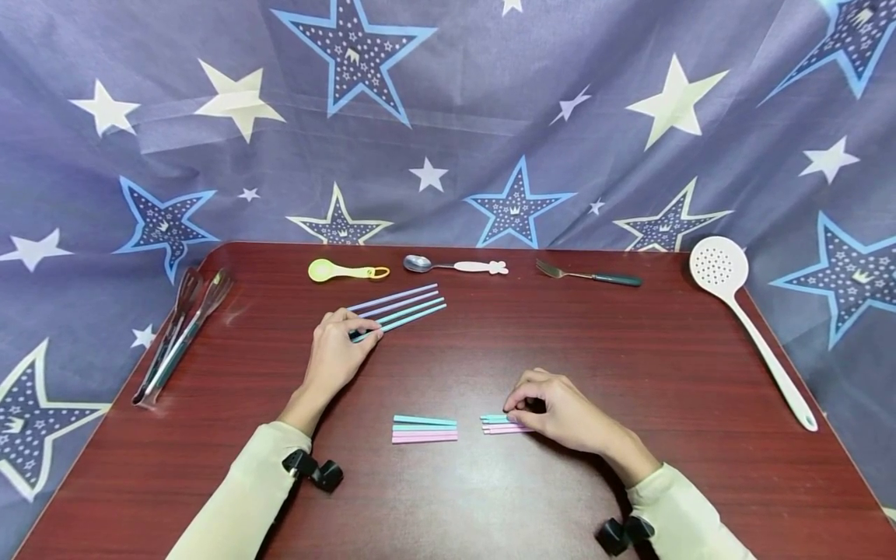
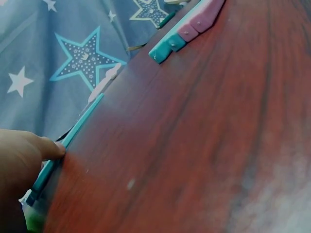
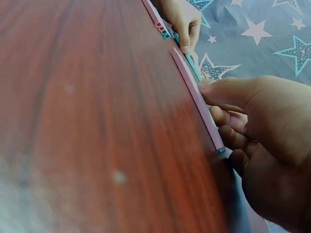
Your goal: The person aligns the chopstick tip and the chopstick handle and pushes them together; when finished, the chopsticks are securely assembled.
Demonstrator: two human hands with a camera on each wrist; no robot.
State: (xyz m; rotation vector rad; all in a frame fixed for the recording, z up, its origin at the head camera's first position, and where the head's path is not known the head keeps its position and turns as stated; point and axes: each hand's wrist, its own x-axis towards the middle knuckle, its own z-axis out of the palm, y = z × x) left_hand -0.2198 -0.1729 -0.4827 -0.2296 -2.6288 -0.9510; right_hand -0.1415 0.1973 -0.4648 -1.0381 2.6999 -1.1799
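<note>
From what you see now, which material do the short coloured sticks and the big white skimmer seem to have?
Short sticks: probably matte plastic; pastel pink and teal, with hollow moulded ends in the wrist views. White skimmer: likely plastic or silicone, smooth, uniformly white, with punched holes. Neither can be confirmed.

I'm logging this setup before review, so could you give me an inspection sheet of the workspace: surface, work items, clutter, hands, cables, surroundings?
Surface: dark red wood-grain table, glossy.
Work items: four long sticks, teal and lilac, side by side; short sticks in a group at front centre; second short group partly under the right hand.
Clutter: yellow spoon, metal spoon, fork, white skimmer, tongs.
Hands: left hand fingertips on the long sticks; right hand pinches the second short group.
Cables: nothing seen.
Surroundings: star-print cloth all round.
</note>
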